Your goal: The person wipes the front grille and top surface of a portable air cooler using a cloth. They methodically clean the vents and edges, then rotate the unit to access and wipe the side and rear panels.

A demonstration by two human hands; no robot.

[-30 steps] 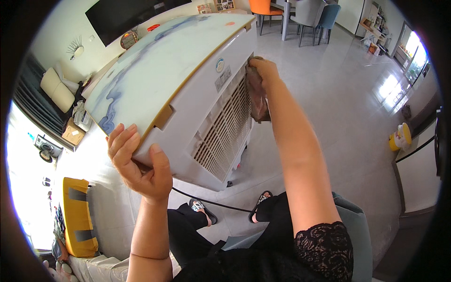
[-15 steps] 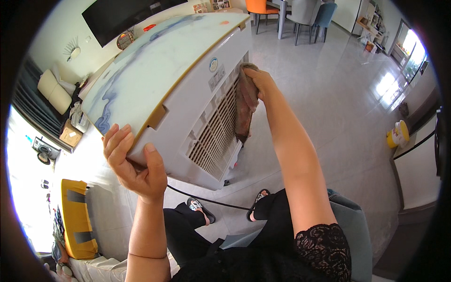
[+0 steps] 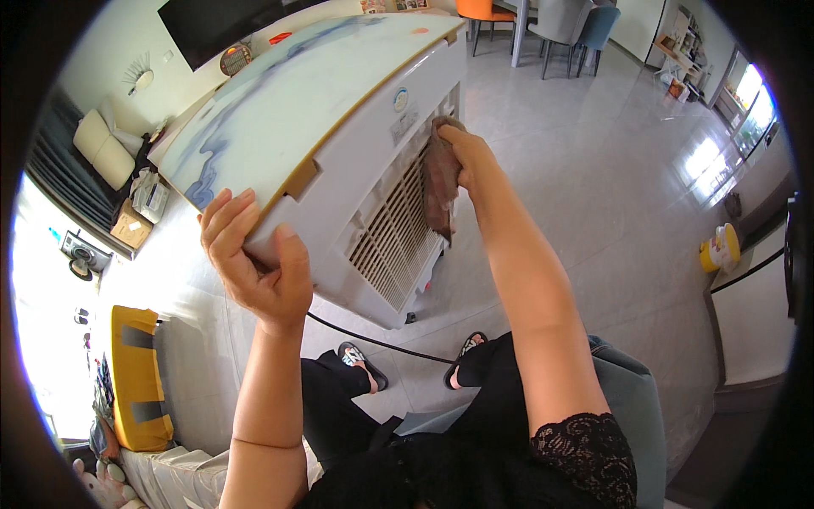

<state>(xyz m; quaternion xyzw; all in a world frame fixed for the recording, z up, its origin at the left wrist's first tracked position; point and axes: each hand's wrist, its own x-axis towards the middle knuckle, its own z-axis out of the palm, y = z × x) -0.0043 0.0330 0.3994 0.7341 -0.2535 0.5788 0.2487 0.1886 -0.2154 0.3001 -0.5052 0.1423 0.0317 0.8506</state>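
Note:
A large white boxy appliance (image 3: pixel 360 153) with a marble-patterned panel (image 3: pixel 280 102) on top stands tilted in front of me. Slats form a grille (image 3: pixel 392 233) on the side facing me. At the near left corner, my left hand (image 3: pixel 264 263) grips the edge, fingers over the panel and thumb against the white side. My right hand (image 3: pixel 473 157) is closed on a brownish cloth (image 3: pixel 440 187), which rests against the grille's far right part and hangs down. The cloth covers some slats and hides my fingertips.
A black cord (image 3: pixel 381 342) crosses the floor by my feet. A yellow-covered seat (image 3: pixel 136 373) stands at the left, with a cardboard box (image 3: pixel 131 225) farther back. Chairs (image 3: pixel 560 34) stand at the back, and a yellow-and-white bucket (image 3: pixel 721 248) is at the right.
The whole view has shifted slightly. Against the appliance, the cloth in my right hand has moved a little nearer along the grille. My left hand keeps its grip on the corner.

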